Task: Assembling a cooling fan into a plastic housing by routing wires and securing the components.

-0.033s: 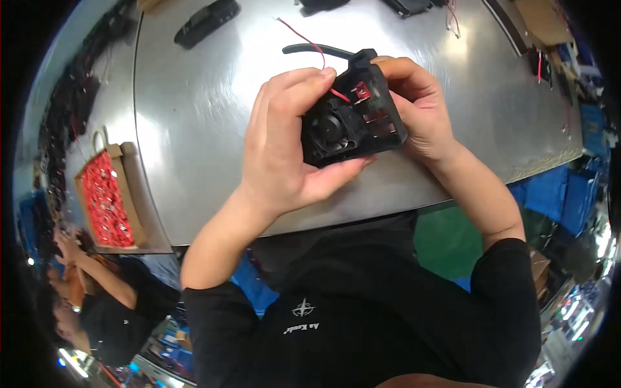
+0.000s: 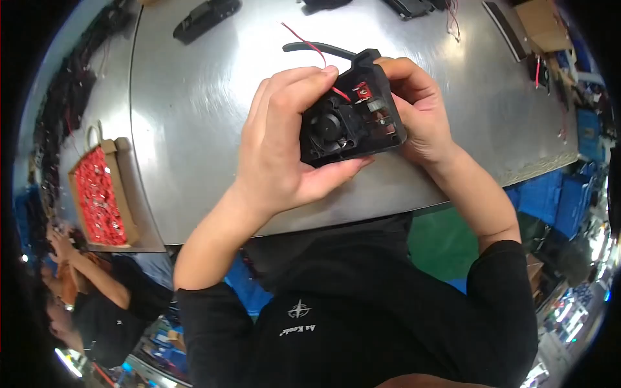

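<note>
Between my two hands is a black plastic housing (image 2: 372,139), its open side facing me. Inside it sit a small round black fan (image 2: 326,128), a small red part (image 2: 362,92) and several shiny metal pieces (image 2: 378,115). My left hand (image 2: 275,132) is wrapped round the housing's left side, fingertips at the upper edge and along the bottom. On the right edge, my right hand (image 2: 424,113) grips with bent fingers, some hidden behind it. A thin red wire (image 2: 301,37) rises past my left fingertips. A curved black strip (image 2: 323,48) sticks out at the top left.
A cardboard box of small red parts (image 2: 98,197) stands at the metal table's (image 2: 187,142) left edge. Black devices (image 2: 206,19) lie along the far side. Loose wires (image 2: 454,22) and a dark bar (image 2: 504,29) are at the far right. Another person's arm (image 2: 97,275) shows at lower left.
The housing has tilted slightly, and the metal pieces inside catch more light. Both hands keep the same hold. The whole view has shifted a little.
</note>
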Demonstrator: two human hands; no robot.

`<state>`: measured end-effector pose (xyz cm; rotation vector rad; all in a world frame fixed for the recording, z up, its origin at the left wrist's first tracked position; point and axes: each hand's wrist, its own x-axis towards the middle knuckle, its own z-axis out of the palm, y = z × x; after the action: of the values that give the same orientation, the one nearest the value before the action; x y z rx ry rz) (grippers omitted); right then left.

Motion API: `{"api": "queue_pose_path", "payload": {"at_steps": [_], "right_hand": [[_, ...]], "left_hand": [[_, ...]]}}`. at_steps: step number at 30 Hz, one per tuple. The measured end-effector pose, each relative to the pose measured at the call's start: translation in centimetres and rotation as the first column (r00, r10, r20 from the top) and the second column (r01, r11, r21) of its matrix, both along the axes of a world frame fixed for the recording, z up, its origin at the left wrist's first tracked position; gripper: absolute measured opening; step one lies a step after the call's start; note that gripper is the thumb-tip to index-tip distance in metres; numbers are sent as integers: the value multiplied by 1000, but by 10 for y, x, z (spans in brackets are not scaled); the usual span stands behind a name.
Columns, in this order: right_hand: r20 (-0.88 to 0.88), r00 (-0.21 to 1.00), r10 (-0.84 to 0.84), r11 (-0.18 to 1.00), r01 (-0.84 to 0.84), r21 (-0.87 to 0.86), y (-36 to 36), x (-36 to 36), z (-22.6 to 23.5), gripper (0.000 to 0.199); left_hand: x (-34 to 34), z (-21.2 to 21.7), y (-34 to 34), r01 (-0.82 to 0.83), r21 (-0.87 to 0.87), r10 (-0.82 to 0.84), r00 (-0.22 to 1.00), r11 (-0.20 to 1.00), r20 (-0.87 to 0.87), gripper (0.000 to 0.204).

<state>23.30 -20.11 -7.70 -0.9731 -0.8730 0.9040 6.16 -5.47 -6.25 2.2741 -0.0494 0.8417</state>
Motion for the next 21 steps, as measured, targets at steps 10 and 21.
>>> {"api": "queue_pose_path", "payload": {"at_steps": [10,21], "right_hand": [[-129,990,49,997,-42,60,5,-1,-14,24],[-28,998,-55,988,50,-144,6,-1,-12,28]], "left_hand": [[-8,1,1,-85,-14,85,996,996,16,88],[-6,4,-7,-152,-83,138,977,985,-160,79]]}}
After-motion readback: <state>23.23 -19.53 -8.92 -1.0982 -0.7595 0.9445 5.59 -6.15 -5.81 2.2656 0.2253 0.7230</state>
